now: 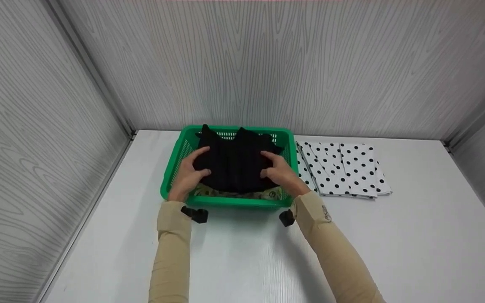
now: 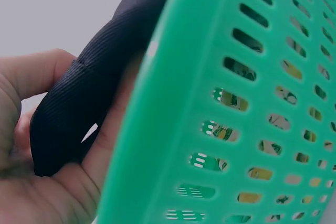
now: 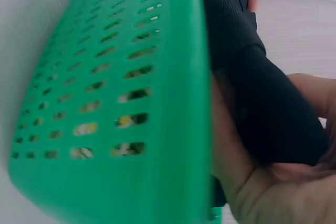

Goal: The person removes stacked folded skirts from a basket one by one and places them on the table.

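A bunched piece of black ribbed cloth [image 1: 236,162] lies in and above a green plastic basket [image 1: 234,202]. My left hand [image 1: 188,173] grips its left side, thumb on the near face and fingers curled behind. On the opposite side my right hand [image 1: 281,170] holds the cloth the same way. In the left wrist view a fold of the black cloth [image 2: 73,103] sits between thumb and fingers beside the basket rim [image 2: 152,108]. The right wrist view shows the cloth [image 3: 273,114] within the right hand's grasp. Under it, patterned yellow-green fabric [image 1: 272,194] shows in the basket.
Folded white cloths with black dots [image 1: 347,170] lie on the white table [image 1: 242,256] just right of the basket. A grey wood-grain wall [image 1: 242,63] stands close behind, with another panel [image 1: 36,147] at the left. Each wrist carries a small black camera [image 1: 200,216].
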`<act>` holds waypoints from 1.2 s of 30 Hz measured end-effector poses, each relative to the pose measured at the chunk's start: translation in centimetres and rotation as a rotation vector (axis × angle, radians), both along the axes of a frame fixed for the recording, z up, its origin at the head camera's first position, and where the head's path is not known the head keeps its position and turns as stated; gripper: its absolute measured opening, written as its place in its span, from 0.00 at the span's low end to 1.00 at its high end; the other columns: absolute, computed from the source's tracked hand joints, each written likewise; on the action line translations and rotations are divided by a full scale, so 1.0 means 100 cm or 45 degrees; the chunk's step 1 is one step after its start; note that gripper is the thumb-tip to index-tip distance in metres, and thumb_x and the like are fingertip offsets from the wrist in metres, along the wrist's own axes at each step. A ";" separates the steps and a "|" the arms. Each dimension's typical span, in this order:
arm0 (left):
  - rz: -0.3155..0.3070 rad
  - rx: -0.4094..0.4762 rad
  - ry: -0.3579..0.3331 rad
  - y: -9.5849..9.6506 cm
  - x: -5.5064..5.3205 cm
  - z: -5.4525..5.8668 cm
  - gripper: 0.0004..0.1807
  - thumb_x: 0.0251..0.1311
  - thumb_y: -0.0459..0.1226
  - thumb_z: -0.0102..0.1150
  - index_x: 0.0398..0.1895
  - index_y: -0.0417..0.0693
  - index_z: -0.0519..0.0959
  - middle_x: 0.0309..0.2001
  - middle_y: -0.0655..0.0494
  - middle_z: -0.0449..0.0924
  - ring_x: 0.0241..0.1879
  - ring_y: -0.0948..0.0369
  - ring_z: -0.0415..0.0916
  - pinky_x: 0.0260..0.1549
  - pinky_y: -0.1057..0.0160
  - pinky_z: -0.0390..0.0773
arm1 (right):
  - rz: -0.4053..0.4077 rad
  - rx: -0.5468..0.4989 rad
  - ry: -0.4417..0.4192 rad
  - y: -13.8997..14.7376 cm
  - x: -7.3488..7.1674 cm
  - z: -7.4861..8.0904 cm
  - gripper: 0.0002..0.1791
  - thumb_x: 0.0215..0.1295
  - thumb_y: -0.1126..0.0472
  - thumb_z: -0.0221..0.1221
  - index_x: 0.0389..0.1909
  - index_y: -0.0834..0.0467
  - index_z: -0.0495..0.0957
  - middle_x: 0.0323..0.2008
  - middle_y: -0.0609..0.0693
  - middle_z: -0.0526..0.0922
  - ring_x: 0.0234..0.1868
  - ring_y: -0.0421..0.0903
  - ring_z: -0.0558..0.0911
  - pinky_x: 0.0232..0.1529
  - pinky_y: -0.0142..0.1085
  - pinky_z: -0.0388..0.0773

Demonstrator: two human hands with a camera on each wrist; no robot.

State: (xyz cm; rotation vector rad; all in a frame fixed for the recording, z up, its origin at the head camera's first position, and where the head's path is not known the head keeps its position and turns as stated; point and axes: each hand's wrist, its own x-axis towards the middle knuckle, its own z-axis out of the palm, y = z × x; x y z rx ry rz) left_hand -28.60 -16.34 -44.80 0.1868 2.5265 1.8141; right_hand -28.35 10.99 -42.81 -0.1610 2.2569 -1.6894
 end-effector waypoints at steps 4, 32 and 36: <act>-0.002 0.016 0.002 0.001 0.002 0.001 0.36 0.63 0.22 0.54 0.76 0.46 0.66 0.78 0.45 0.55 0.78 0.49 0.44 0.71 0.44 0.54 | 0.031 0.021 0.001 0.000 0.002 0.006 0.43 0.63 0.76 0.50 0.80 0.61 0.52 0.78 0.62 0.52 0.74 0.54 0.59 0.69 0.46 0.62; 0.043 0.181 0.324 0.055 0.025 0.009 0.36 0.59 0.18 0.56 0.73 0.44 0.70 0.73 0.48 0.66 0.73 0.53 0.57 0.64 0.49 0.62 | 0.000 -0.079 0.503 0.055 0.024 -0.006 0.43 0.63 0.80 0.52 0.79 0.58 0.57 0.78 0.57 0.54 0.77 0.53 0.55 0.74 0.51 0.54; 0.029 0.193 0.327 0.066 0.027 0.007 0.36 0.59 0.19 0.55 0.73 0.45 0.70 0.74 0.49 0.65 0.71 0.53 0.59 0.61 0.49 0.63 | -0.014 -0.047 0.544 0.066 0.028 -0.007 0.42 0.62 0.80 0.52 0.79 0.58 0.58 0.77 0.59 0.56 0.74 0.55 0.60 0.71 0.52 0.58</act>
